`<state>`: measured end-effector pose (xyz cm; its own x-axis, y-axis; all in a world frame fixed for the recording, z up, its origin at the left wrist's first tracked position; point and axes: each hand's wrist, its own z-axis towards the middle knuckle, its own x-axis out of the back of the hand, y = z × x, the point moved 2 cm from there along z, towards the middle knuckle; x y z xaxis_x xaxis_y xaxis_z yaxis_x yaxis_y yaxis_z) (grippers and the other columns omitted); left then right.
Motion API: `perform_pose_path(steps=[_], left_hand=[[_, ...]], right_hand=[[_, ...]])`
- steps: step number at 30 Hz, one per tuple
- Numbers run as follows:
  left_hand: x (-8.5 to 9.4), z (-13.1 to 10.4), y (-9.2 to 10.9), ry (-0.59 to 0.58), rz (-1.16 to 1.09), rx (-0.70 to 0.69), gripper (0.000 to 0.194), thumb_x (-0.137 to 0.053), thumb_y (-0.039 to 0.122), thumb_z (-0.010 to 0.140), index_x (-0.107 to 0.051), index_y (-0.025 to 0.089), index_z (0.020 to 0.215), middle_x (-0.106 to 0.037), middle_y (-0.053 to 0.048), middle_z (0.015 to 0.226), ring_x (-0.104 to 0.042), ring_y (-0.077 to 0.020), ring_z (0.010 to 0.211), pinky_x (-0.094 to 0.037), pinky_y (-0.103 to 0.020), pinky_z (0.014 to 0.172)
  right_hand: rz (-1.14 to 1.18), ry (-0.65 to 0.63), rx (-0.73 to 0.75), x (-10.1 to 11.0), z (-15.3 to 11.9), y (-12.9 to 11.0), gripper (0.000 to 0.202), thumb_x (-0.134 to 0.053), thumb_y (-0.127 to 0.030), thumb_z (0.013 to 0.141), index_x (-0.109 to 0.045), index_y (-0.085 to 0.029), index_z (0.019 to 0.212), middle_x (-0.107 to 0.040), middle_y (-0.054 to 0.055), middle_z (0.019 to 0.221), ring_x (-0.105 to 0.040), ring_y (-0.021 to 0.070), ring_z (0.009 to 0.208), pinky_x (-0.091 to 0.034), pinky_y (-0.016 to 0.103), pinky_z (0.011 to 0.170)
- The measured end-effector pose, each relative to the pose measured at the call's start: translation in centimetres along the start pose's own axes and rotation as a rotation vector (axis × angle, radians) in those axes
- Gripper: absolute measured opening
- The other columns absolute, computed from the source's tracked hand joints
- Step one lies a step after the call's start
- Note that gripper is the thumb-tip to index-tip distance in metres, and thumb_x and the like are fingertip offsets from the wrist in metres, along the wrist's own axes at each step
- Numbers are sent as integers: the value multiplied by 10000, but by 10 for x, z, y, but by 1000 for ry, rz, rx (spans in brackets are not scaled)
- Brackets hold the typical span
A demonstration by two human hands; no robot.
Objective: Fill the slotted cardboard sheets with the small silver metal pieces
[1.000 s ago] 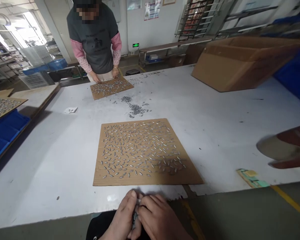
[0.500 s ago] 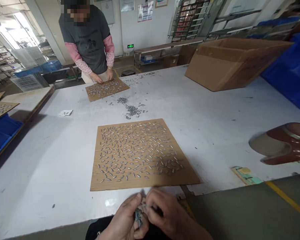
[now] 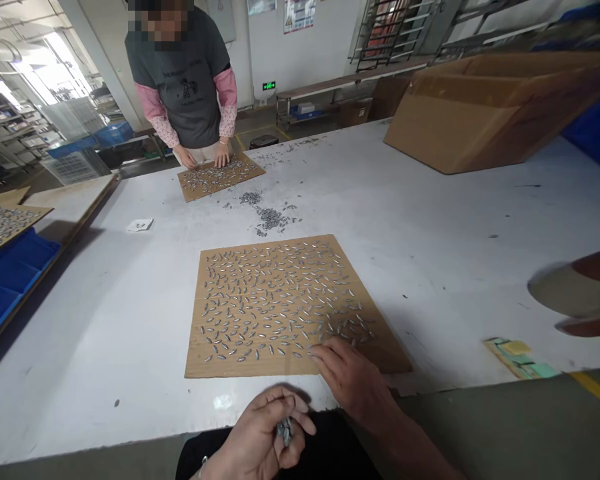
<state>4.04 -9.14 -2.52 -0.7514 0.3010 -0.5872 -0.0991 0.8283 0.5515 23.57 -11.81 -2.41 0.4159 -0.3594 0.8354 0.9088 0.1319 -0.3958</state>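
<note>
My left hand is curled, palm up, around a clump of small grey metal pieces in front of the table's near edge. Over the front part of a cardboard sheet, my right hand has its thumb and fingertips pinched together, touching down on a small metal piece mostly hidden by the fingers. Many slender, pointed metal pieces lie spaced apart across that sheet, denser near its right front corner. Beyond it are loose piles of the same pieces on the white table.
Across the table a co-worker has both hands on another cardboard sheet with pieces. A big cardboard box stands at the back right. A reddish-brown stool-like object and a green-yellow card lie right. Blue bins are left.
My right hand has left my left hand and moved up and right onto the cardboard's front. My left hand keeps its clump, fingers slightly looser. The view has shifted a little.
</note>
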Motion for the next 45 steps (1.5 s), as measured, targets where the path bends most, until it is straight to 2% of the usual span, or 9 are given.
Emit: perform_pose_path(steps=[5, 7, 11, 16, 21, 26, 31, 39, 45], left_hand=[[-6, 0, -6, 6, 32, -39, 630, -690, 780, 778, -568, 176, 913, -559, 43, 545, -365, -53, 320, -173, -203, 346], [-8, -3, -8, 27, 70, -46, 640, -650, 822, 779, -516, 207, 895, -435, 102, 487, -297, -42, 316, -139, -186, 340], [-8, -10, -7, 64, 102, -77, 658, -664, 835, 754, -484, 227, 931, -406, 123, 532, -244, -23, 338, -92, -168, 347], [6, -13, 0, 49, 12, -83, 654, -666, 838, 744, -501, 207, 793, -416, 99, 482, -242, -27, 321, -75, -196, 332], [25, -19, 10, 155, -18, -227, 508, -784, 618, 777, -572, 160, 838, -651, -7, 671, -354, -25, 344, -109, -212, 361], [37, -22, 8, 147, -40, -186, 462, -795, 567, 773, -599, 153, 842, -656, -15, 661, -362, -36, 331, -113, -226, 376], [38, -22, 4, 156, -40, -186, 508, -794, 610, 760, -598, 150, 845, -656, -20, 664, -375, -37, 336, -122, -216, 378], [14, -15, -4, 93, 76, -194, 621, -653, 780, 813, -562, 177, 930, -523, 61, 611, -356, -40, 379, -165, -184, 379], [-24, 6, -4, 48, 262, -79, 648, -616, 832, 793, -532, 199, 908, -486, 74, 614, -328, -46, 406, -147, -194, 385]], right_hand=[[179, -39, 190, 10, -18, -48, 269, -413, -168, 1027, -672, -235, 1056, -702, 43, 923, -638, 176, 832, -491, 293, 774], [223, -94, 214, 6, -25, -66, 238, -471, -168, 982, -672, -225, 1097, -719, 57, 978, -642, 199, 873, -481, 318, 797], [271, -172, 197, -3, -28, -81, 194, -525, -103, 887, -654, -231, 954, -712, 34, 923, -633, 201, 853, -454, 324, 795], [388, -281, 131, -10, -5, -80, 181, -500, -81, 877, -555, -234, 796, -657, -4, 809, -615, 157, 762, -452, 272, 713], [285, -90, 25, -34, 25, -64, 206, -474, -174, 973, -602, -245, 828, -649, 6, 822, -623, 170, 771, -463, 289, 707], [96, -73, 84, -61, 38, -48, 240, -462, -153, 962, -646, -244, 837, -631, 19, 819, -609, 201, 766, -446, 333, 719], [57, -55, 99, -53, 41, -46, 261, -448, -145, 974, -646, -246, 837, -622, 22, 820, -599, 208, 752, -442, 345, 712], [144, -108, 245, -16, -19, -86, 156, -587, -205, 940, -663, -247, 1069, -711, 26, 974, -632, 198, 885, -453, 336, 815], [79, -23, 108, -2, -38, -72, 84, -605, -155, 885, -614, -236, 866, -673, 5, 815, -592, 189, 756, -416, 330, 736]])
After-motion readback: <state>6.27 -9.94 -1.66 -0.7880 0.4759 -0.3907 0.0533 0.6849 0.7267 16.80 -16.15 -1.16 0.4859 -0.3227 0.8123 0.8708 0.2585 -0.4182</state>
